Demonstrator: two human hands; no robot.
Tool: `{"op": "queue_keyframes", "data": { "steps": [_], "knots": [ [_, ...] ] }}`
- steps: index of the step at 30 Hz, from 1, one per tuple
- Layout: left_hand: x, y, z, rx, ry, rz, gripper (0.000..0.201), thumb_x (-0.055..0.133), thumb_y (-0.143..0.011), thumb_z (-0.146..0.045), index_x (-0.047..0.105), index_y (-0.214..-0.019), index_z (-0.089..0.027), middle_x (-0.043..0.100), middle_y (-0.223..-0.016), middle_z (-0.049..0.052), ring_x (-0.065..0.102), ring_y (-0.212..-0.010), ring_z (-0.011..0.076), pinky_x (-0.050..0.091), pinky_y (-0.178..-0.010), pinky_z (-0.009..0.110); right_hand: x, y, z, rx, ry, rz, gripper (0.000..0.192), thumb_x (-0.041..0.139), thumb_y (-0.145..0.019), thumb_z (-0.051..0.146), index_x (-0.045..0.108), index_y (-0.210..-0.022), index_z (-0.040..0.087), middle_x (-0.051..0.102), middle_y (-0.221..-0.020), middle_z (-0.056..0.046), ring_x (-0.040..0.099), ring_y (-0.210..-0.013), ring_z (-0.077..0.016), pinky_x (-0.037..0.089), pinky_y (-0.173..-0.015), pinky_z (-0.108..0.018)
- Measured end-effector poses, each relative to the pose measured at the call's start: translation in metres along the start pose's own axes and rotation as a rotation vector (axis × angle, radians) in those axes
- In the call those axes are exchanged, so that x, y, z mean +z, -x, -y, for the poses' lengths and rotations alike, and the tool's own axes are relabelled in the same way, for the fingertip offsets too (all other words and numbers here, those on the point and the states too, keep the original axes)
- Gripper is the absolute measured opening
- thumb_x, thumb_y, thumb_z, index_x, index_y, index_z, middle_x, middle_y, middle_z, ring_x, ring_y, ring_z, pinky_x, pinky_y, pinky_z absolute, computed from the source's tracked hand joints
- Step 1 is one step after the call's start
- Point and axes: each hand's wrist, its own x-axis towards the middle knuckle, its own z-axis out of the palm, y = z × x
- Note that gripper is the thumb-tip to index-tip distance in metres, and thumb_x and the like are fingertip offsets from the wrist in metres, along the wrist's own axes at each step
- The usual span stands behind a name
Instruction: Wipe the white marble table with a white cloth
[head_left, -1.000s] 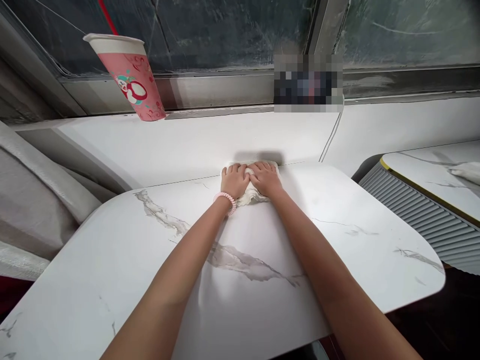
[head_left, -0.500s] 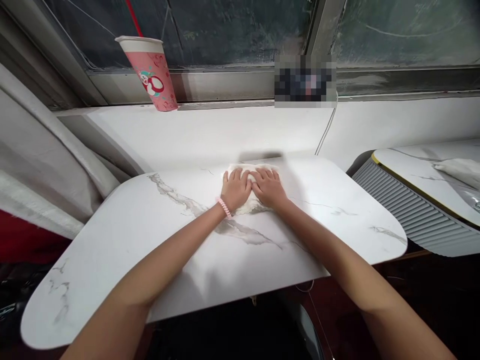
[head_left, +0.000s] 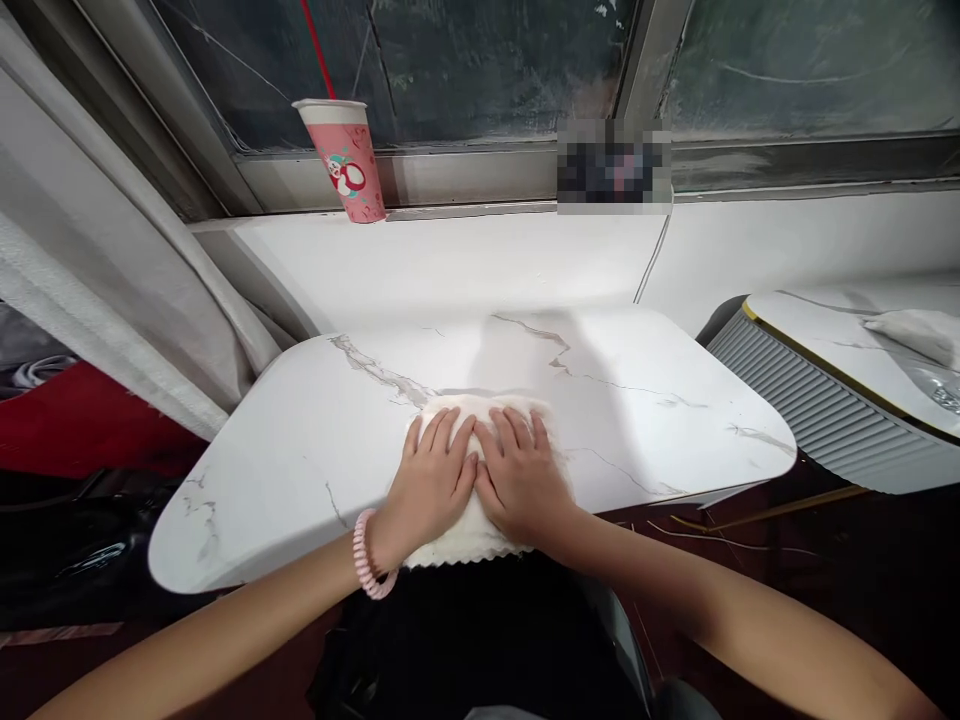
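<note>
A cream-white cloth (head_left: 469,532) with a scalloped edge lies on the white marbled table (head_left: 285,450), its near edge hanging at the table's front edge. My left hand (head_left: 429,485), with a pink coil band round the wrist, presses flat on the cloth's left part, fingers spread forward. On the cloth's right part lies my right hand (head_left: 525,485), also flat with its fingers spread. The thumbs meet or nearly meet in the middle. Both hands cover much of the cloth.
A pink paper cup (head_left: 349,165) with a red straw stands on the window ledge. Right of it sits a blurred dark object (head_left: 615,175) with a cable. A curtain (head_left: 150,230) hangs at left. Another marbled table (head_left: 832,325), with a white cloth-like item on it, stands at right.
Both hands have drawn the cloth toward me, from near the table's back edge to its front edge. The view has also shifted somewhat.
</note>
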Motion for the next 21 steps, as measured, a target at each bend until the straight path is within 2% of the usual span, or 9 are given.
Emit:
{"op": "queue_keyframes", "data": {
  "steps": [5, 15, 21],
  "knots": [
    [0.005, -0.014, 0.023, -0.032, 0.003, 0.030, 0.048, 0.025, -0.100, -0.028, 0.050, -0.138, -0.014, 0.052, -0.144, 0.016, 0.044, -0.137, 0.0290, 0.030, -0.116, 0.054, 0.010, -0.028, 0.001, 0.003, -0.014, 0.006, 0.052, 0.037, -0.096, 0.032, 0.051, -0.141, 0.010, 0.048, -0.146, -0.020, 0.038, -0.136, -0.0374, 0.021, -0.115, -0.060],
    [0.037, -0.108, 0.095, -0.145, 0.046, 0.047, 0.043, 0.030, -0.098, -0.028, 0.050, -0.135, -0.018, 0.053, -0.143, 0.013, 0.044, -0.135, 0.0254, 0.027, -0.116, 0.048, 0.048, -0.145, -0.031, 0.056, -0.031, -0.041, 0.042, 0.036, -0.097, 0.026, 0.054, -0.134, 0.017, 0.053, -0.140, -0.014, 0.041, -0.130, -0.0304, 0.023, -0.113, -0.054],
    [0.055, -0.147, 0.129, -0.224, 0.086, 0.023, 0.041, 0.032, -0.098, -0.028, 0.051, -0.133, -0.020, 0.055, -0.141, 0.012, 0.046, -0.132, 0.0264, 0.027, -0.116, 0.048, 0.068, -0.200, -0.044, 0.055, -0.028, -0.081, 0.039, 0.035, -0.099, 0.024, 0.055, -0.132, 0.018, 0.055, -0.138, -0.013, 0.043, -0.129, -0.0286, 0.023, -0.112, -0.050]
  ]
}}
